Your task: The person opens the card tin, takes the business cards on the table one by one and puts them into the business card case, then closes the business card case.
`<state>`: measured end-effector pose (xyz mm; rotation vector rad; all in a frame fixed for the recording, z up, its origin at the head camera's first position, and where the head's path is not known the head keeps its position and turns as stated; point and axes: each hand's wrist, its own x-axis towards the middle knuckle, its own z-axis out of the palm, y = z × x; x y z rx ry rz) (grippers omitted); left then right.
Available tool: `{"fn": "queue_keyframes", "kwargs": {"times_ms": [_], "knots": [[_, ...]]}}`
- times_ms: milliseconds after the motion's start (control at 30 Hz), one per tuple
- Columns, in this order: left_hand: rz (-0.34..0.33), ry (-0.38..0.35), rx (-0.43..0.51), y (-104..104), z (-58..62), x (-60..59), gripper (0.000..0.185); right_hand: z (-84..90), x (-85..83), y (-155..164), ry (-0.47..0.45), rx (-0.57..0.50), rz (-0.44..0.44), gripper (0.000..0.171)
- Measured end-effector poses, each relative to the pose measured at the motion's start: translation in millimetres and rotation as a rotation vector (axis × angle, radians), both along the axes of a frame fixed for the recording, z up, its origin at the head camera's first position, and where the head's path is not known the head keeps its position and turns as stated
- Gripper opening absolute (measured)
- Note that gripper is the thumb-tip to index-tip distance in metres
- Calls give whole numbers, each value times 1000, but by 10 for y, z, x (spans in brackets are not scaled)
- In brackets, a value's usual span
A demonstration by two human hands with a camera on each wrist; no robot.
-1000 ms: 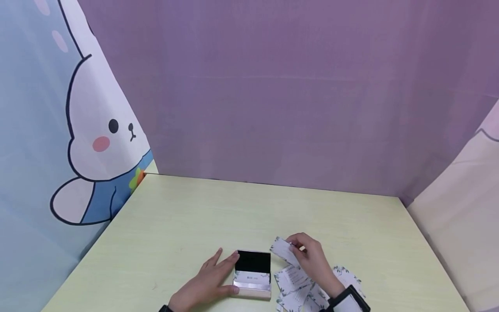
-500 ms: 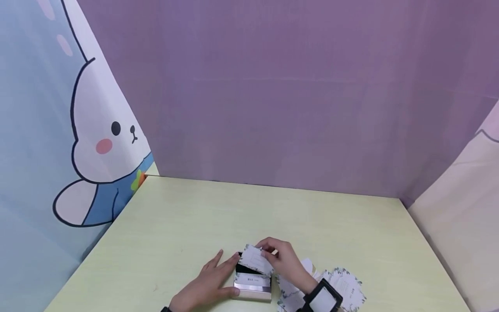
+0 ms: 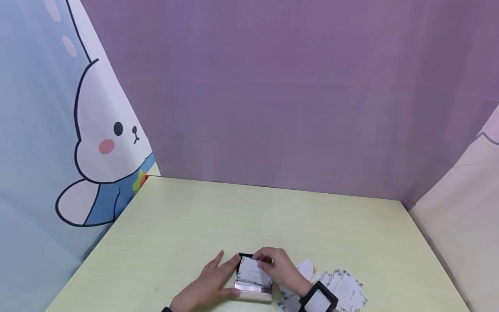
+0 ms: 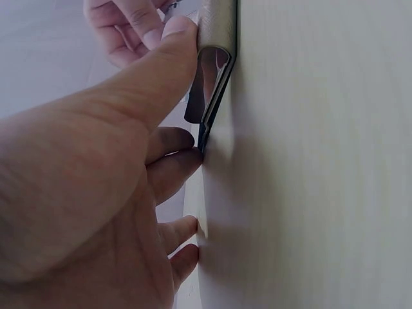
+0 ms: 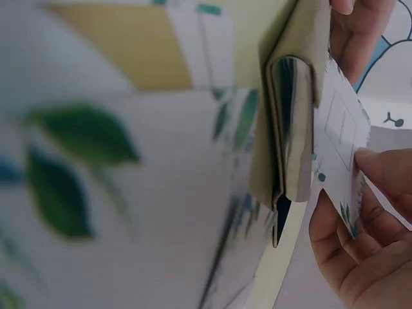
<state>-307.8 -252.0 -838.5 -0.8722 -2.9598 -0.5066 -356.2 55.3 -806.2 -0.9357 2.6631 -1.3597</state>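
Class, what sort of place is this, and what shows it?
Probably a curtained-off indoor work corner: a pale table, a purple backdrop behind it, and a cartoon-printed curtain on the left.

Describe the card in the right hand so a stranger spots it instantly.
On the pale table, find the case the left hand touches. The leaf-printed white card is over it. Unlike the spread cards, it is pinched by the right hand.

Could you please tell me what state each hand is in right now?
Left hand: open, touching the card case.
Right hand: holding a leaf-patterned card, pinched over the case.
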Motion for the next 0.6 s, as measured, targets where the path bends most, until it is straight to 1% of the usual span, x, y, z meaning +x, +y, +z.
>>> {"fn": "queue_keyframes", "kwargs": {"times_ms": [67,133,167,233,267,333,367,400,467,533,600], "knots": [[-10,22,-9,-8,-52,-25,100,4,17,-18,22,7,21,22],[-17,36,-26,-5,-39,-24,100,31,57,-39,53,15,31,21],[-15,26,-20,2,-2,-11,99,65,83,-49,63,14,41,21],[-12,2,-25,23,117,30,99,89,126,-60,98,19,59,22],[-7,-10,-26,37,182,55,98,95,151,-61,98,20,54,22],[-10,-32,-2,60,286,97,97,55,167,-59,105,20,67,23],[-12,-45,14,70,323,111,97,23,168,-53,106,22,74,23],[-10,-43,18,78,348,124,96,-35,161,-50,109,28,79,22],[-9,-36,31,85,363,134,96,-108,157,-38,90,32,90,20],[-15,-24,48,87,341,130,96,-161,156,-33,89,48,106,20],[-1,0,20,86,332,129,97,-158,174,-30,90,66,111,20]]}}
